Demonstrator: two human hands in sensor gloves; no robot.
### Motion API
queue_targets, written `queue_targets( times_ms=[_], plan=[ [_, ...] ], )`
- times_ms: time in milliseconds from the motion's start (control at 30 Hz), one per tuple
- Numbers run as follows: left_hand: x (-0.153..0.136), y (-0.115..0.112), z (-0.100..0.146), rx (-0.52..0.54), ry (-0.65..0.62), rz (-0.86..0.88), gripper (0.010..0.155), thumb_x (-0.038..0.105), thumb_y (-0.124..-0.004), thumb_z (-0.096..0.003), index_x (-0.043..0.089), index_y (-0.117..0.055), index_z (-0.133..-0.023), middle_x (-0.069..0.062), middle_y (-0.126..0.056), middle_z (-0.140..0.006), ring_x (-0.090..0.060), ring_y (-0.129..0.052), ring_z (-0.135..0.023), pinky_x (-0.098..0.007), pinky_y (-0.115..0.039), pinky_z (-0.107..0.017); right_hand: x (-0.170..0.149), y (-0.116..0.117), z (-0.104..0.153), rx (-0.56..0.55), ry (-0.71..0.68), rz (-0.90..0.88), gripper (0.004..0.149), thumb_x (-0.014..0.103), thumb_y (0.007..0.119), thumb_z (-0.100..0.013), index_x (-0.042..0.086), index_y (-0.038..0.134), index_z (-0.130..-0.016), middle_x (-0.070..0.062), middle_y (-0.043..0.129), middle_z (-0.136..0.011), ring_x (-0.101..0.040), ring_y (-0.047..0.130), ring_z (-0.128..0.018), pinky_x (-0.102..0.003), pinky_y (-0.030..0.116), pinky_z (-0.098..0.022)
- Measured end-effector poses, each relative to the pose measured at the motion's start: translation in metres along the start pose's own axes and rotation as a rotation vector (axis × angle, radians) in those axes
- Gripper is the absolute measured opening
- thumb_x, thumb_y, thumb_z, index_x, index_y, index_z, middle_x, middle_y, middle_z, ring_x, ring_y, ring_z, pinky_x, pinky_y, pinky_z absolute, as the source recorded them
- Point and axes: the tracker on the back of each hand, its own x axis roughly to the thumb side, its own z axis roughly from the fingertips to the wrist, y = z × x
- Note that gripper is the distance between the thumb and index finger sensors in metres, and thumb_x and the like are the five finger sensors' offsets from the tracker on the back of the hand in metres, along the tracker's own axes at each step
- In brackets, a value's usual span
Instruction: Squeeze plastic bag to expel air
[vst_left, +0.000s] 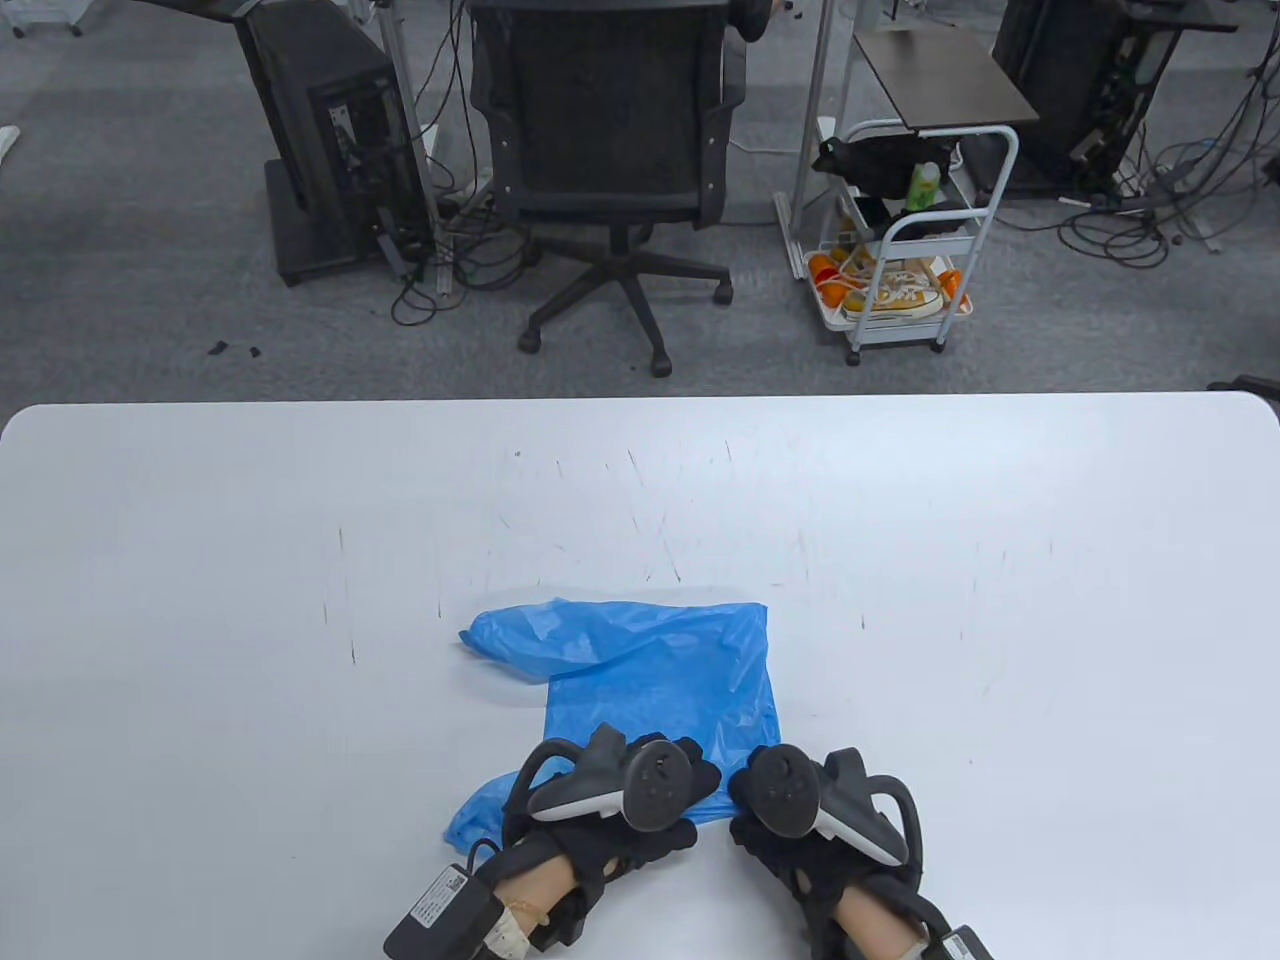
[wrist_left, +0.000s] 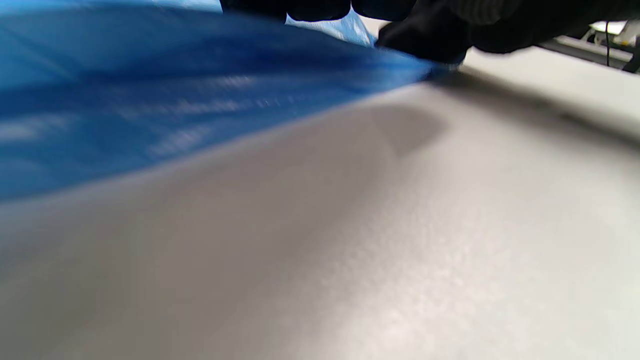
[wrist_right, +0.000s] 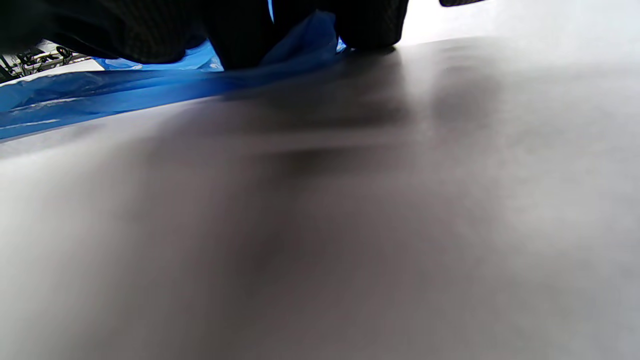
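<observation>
A blue plastic bag lies mostly flat on the white table, with its near edge under my hands. My left hand is on the near edge. In the left wrist view its fingertips pinch the bag's corner, which is raised a little off the table. My right hand is at the bag's near right corner. In the right wrist view its fingers come down on the blue film. Whether they grip it or only press on it is hidden.
The table's far edge faces an office chair, a white cart and computer towers on the floor. One flap of the bag sticks out to the left.
</observation>
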Motion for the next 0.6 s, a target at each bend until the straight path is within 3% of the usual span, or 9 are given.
queue_targets(
  times_ms=[200, 600],
  plan=[
    [-0.002, -0.008, -0.007, -0.041, 0.024, -0.071, 0.066, 0.056, -0.062, -0.0475, 0.043, -0.043, -0.109, 0.013, -0.034, -0.124, -0.023, -0.035, -0.118, -0.064, -0.039, -0.081, 0.002, 0.001, -0.002, -0.007, -0.005, 0.036, 0.056, 0.045, 0.069, -0.048, 0.021, 0.068, -0.099, -0.007, 0.055, -0.114, -0.035, 0.052, -0.101, -0.064, 0.046, -0.070],
    [-0.047, -0.008, 0.025, -0.036, 0.098, -0.144, 0.058, 0.057, -0.064, -0.0465, 0.053, -0.051, -0.103, 0.018, -0.042, -0.122, -0.019, -0.045, -0.116, -0.062, -0.047, -0.081, 0.002, -0.001, -0.005, 0.006, 0.014, 0.039, 0.055, 0.045, 0.069, -0.048, 0.022, 0.069, -0.097, -0.007, 0.057, -0.112, -0.034, 0.055, -0.098, -0.061, 0.052, -0.068]
  ],
)
